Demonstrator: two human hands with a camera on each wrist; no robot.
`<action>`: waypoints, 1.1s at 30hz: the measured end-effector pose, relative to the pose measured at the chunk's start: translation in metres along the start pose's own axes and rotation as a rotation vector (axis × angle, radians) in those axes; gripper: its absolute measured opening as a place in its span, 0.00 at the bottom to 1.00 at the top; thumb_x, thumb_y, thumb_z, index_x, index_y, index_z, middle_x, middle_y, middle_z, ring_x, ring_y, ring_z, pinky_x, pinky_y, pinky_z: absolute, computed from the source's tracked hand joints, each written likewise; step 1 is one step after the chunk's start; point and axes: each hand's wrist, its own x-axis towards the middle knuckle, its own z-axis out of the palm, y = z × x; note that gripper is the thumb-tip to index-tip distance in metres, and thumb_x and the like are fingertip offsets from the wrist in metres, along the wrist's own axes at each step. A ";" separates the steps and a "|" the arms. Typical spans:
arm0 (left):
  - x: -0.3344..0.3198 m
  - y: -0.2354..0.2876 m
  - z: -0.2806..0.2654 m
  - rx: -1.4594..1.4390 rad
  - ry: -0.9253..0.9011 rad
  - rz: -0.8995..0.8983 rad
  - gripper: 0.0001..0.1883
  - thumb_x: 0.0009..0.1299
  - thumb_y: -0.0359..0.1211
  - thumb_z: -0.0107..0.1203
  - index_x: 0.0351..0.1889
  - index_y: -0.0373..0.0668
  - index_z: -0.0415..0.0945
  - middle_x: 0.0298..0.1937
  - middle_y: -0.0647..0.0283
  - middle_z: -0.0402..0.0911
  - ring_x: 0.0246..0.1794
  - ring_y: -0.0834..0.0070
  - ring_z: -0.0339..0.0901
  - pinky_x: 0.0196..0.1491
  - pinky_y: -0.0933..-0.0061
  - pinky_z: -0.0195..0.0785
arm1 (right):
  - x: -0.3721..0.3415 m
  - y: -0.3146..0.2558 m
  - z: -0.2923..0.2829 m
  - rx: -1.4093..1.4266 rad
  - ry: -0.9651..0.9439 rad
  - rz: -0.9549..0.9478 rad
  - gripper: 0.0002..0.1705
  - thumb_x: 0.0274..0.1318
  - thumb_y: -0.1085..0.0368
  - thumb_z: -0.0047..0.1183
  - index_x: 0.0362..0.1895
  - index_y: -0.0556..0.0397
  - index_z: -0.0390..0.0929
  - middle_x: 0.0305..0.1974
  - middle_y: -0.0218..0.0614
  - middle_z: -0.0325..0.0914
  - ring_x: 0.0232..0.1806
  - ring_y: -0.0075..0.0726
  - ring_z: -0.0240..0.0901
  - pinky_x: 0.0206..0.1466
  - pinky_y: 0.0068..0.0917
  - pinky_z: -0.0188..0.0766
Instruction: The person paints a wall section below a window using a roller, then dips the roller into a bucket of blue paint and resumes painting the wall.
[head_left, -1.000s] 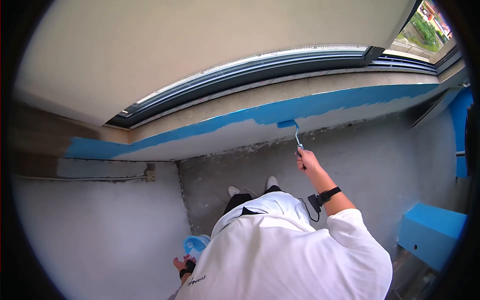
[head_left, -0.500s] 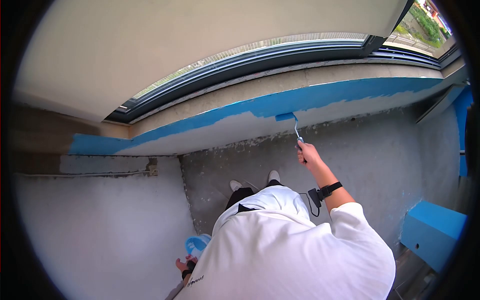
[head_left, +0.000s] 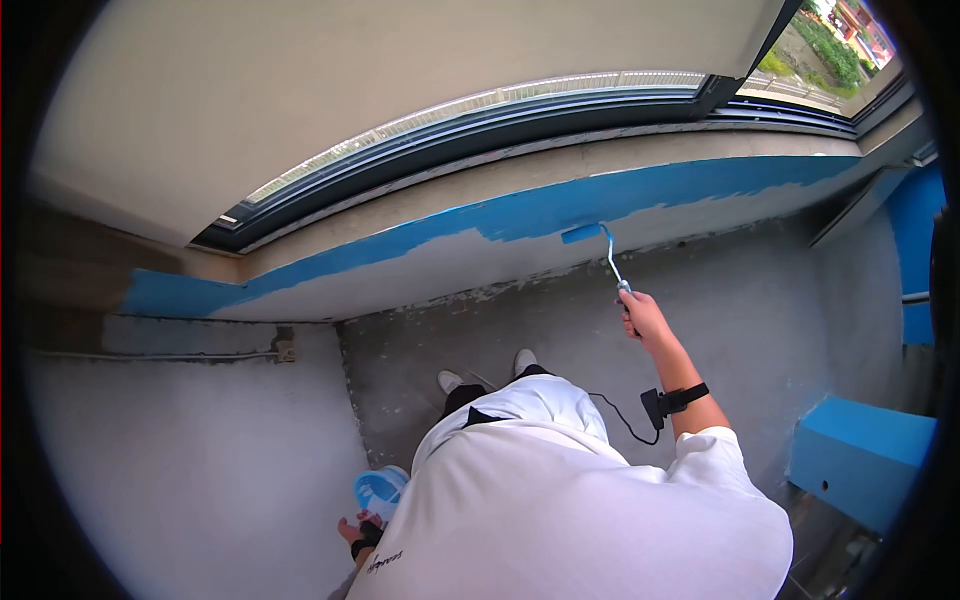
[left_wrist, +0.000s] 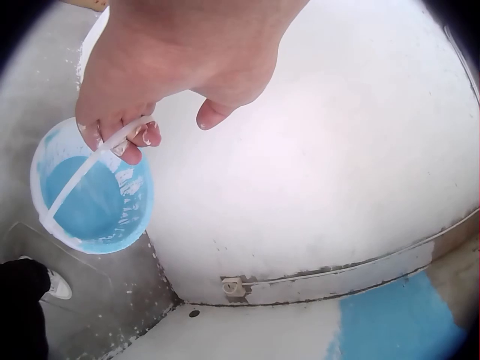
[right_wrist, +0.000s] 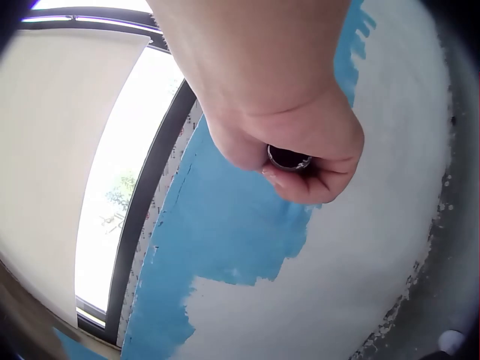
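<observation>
My right hand grips the handle of a small paint roller, its arm reaching out to the low wall below the window. The blue roller head lies at the ragged lower border of the blue paint. In the right wrist view, the hollow end of the roller handle shows within the curled fingers. Down at my left side, my left hand holds the white handle of a paint bucket on its curled fingers, thumb apart. Light blue paint lies inside the bucket.
A dark window frame and bare sill run above the painted strip. White wall stands on the left, with a socket box and cable. A blue boxed ledge juts out at right. Grey concrete floor lies below.
The roller has moved a little to the right along the wall, with my right hand going the same way. My left hand keeps holding the bucket. The head view has shifted slightly.
</observation>
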 end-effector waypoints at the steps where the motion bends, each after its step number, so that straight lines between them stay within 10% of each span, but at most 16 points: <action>1: -0.002 -0.002 -0.002 -0.004 0.003 0.001 0.23 0.54 0.54 0.48 0.28 0.44 0.59 0.31 0.62 0.70 0.31 0.67 0.67 0.45 0.54 0.58 | 0.007 0.004 0.000 -0.017 0.002 -0.024 0.16 0.64 0.52 0.44 0.35 0.53 0.67 0.16 0.22 0.57 0.11 0.18 0.50 0.14 0.20 0.47; 9: -0.021 0.000 -0.004 -0.062 -0.036 -0.229 0.23 0.53 0.52 0.48 0.31 0.43 0.58 0.33 0.58 0.68 0.33 0.63 0.66 0.44 0.53 0.59 | 0.073 0.023 0.034 0.107 0.086 0.024 0.16 0.64 0.53 0.44 0.32 0.52 0.66 0.15 0.22 0.56 0.11 0.18 0.50 0.13 0.20 0.46; 33: -0.009 0.029 0.008 0.042 -0.034 0.024 0.23 0.55 0.55 0.47 0.30 0.45 0.59 0.32 0.65 0.69 0.37 0.69 0.67 0.51 0.57 0.53 | 0.011 0.008 0.044 0.037 -0.027 0.029 0.16 0.64 0.52 0.44 0.33 0.51 0.65 0.16 0.23 0.57 0.12 0.18 0.50 0.14 0.19 0.47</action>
